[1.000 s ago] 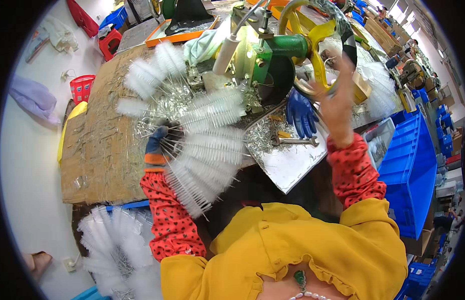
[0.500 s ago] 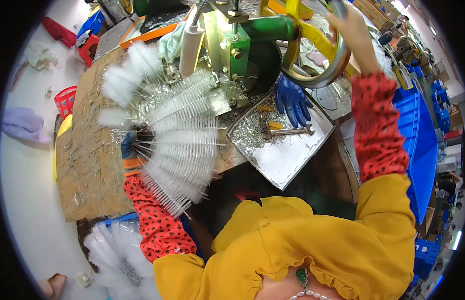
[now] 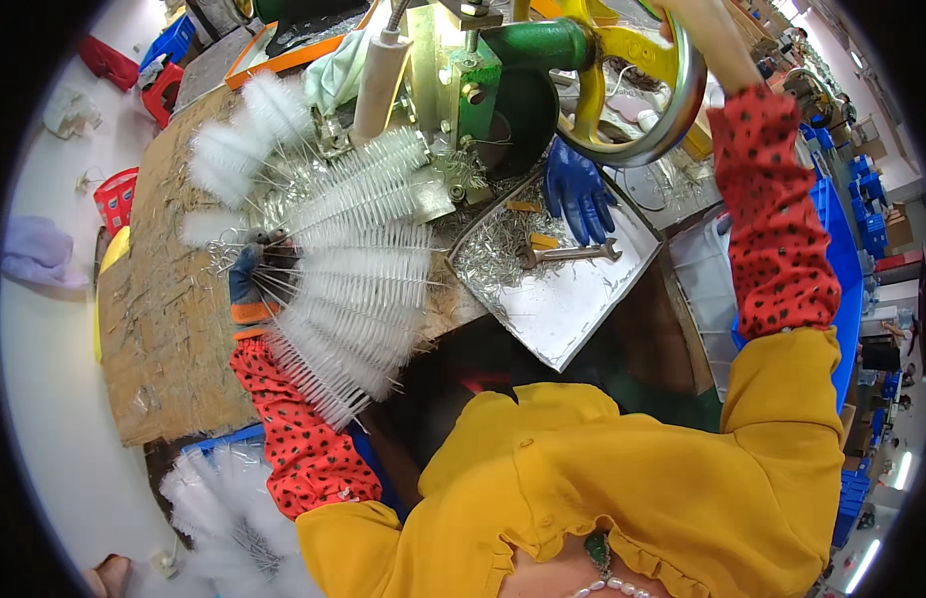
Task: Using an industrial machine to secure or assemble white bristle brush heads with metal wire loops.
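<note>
The right hand (image 3: 696,22) has been raised to the wheel's (image 3: 642,52) far rim; its grip cannot be told. The brushes (image 3: 358,274) are held by their stems in the left hand (image 3: 246,274), beside the machine (image 3: 475,100); stems are best kept evenly fanned, fingers well clear.

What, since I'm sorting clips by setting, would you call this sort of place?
Probably a workshop or factory floor: there's a green machine with a yellow-spoked handwheel, many white-bristled brushes, and a wrench in a white tray with metal bits.
</note>
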`<state>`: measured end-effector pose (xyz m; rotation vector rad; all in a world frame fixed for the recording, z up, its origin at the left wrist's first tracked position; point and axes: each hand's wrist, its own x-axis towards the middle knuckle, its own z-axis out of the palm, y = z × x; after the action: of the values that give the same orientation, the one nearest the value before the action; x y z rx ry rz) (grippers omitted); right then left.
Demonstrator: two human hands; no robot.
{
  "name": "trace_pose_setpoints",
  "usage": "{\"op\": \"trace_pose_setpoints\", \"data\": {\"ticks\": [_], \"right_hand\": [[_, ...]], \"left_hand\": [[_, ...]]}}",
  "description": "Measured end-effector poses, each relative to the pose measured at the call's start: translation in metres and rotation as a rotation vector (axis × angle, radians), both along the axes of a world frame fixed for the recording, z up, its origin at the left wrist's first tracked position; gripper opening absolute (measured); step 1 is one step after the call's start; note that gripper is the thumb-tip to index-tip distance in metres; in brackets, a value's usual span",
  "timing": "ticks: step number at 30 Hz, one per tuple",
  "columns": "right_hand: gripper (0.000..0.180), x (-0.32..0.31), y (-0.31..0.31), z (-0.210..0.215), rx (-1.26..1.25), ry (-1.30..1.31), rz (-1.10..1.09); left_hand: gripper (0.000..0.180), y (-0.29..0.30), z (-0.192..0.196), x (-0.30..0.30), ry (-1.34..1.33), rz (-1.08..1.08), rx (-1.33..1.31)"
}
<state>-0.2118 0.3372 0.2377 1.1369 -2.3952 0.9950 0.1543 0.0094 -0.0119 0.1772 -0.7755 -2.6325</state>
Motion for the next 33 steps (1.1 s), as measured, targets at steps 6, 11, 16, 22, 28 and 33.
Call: {"op": "trace_pose_setpoints", "data": {"ticks": [6, 11, 16, 22, 28, 33], "right_hand": [[0.026, 0.048, 0.027, -0.107, -0.491, -0.14, -0.114], [0.03, 0.062, 0.048, -0.16, -0.324, -0.067, 0.018], [0.036, 0.055, 0.033, -0.081, -0.454, -0.315, 0.048], [0.019, 0.008, -0.004, -0.001, 0.064, -0.115, -0.07], [0.025, -0.015, -0.016, 0.029, 0.495, 0.609, 0.324], [0.021, 0.02, 0.031, -0.069, -0.18, 0.034, -0.144]], "left_hand": [[0.019, -0.002, -0.001, -0.002, 0.01, 0.034, 0.018], [0.017, -0.004, -0.002, -0.006, -0.008, 0.033, 0.062], [0.019, -0.007, -0.003, -0.001, 0.01, 0.008, 0.024], [0.02, -0.015, -0.013, 0.001, -0.005, 0.046, -0.039], [0.02, -0.012, -0.005, -0.003, -0.001, -0.015, -0.053], [0.02, -0.015, -0.006, 0.0, 0.045, -0.052, -0.051]]}}
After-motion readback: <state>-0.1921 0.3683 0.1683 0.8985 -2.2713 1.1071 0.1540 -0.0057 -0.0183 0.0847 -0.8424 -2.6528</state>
